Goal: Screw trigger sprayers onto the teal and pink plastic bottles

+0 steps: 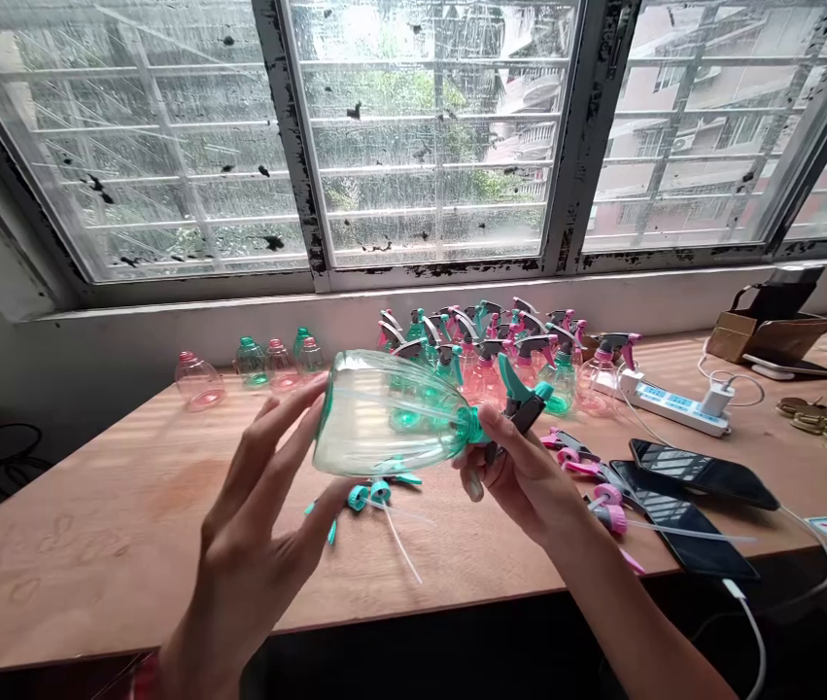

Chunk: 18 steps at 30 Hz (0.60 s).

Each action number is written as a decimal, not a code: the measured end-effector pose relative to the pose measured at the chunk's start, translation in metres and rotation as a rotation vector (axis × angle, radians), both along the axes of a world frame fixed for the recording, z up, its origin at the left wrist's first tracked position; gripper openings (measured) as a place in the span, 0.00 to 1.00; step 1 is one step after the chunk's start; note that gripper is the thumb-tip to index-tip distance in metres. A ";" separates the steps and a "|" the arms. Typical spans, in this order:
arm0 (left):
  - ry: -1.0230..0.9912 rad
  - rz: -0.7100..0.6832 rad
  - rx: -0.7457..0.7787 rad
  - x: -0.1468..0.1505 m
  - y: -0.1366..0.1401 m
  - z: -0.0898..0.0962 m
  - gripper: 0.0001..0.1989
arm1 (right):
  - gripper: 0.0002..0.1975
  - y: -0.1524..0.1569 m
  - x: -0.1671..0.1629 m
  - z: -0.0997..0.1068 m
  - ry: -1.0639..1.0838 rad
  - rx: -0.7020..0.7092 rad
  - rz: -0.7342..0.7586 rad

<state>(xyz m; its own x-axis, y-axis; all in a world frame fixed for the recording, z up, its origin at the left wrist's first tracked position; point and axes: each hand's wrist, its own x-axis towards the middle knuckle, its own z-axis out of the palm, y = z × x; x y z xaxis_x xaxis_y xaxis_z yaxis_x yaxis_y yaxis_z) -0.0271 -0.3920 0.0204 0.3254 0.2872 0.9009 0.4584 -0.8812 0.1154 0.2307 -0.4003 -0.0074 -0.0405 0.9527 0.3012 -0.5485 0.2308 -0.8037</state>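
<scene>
- Green spray bottle (384, 413): held on its side above the wooden table (92, 525), base leftward, its spray head (522, 399) at the right.
- Right hand (526, 478): I see it clamped on the bottle's neck and spray head.
- Left hand (253, 535): fingers and thumb apart about the base; contact is unclear to me.
- Below: loose turquoise spray heads (380, 489).
- Right: pink spray heads (608, 507) beside two phones (705, 473).
- Behind: assembled bottles (486, 377), clustered near a power strip (675, 406); bare-necked bottles (198, 381) farther left.
</scene>
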 end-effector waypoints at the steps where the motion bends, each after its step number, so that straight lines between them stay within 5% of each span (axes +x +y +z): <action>1: -0.016 -0.048 -0.014 0.001 0.002 -0.001 0.43 | 0.26 0.001 -0.001 0.000 0.006 -0.012 0.008; 5: -0.111 -0.188 -0.049 0.003 0.005 -0.003 0.31 | 0.31 0.003 -0.006 0.001 -0.045 -0.072 0.091; 9: -0.034 -0.081 -0.035 -0.005 0.003 0.004 0.29 | 0.34 0.007 -0.006 -0.001 -0.086 -0.084 0.139; 14: 0.059 -0.079 -0.163 -0.019 0.003 0.010 0.38 | 0.27 0.005 -0.002 -0.005 -0.088 0.052 -0.016; 18: -0.087 -0.137 -0.312 -0.013 0.004 0.005 0.21 | 0.29 -0.004 0.006 -0.007 -0.240 0.270 -0.260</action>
<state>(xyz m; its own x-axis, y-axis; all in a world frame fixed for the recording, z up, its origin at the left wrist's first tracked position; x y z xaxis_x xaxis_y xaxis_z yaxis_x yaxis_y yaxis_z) -0.0405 -0.3875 0.0253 0.3059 0.5119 0.8027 0.3153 -0.8501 0.4219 0.2365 -0.4040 -0.0144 0.0909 0.8290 0.5518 -0.2502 0.5553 -0.7931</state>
